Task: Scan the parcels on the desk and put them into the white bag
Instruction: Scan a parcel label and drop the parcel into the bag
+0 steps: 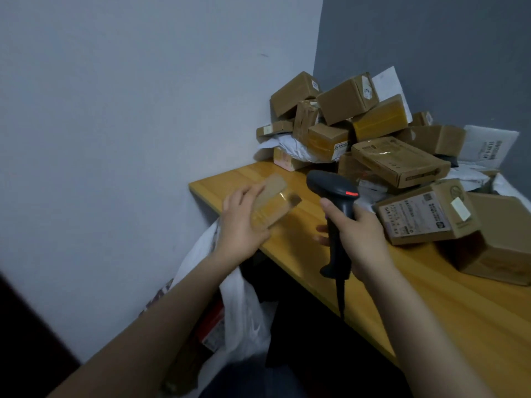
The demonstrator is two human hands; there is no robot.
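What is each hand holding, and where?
Left hand grips a small parcel by its near end; right hand grips the scanner by its handle.

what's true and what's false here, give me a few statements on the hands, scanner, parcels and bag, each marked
1. The left hand holds a small taped parcel. True.
2. The right hand is empty. False: it grips the black scanner.
3. A pile of parcels lies at the desk's far end. True.
4. The white bag sits on the desk. False: it is beside the desk, below its edge.
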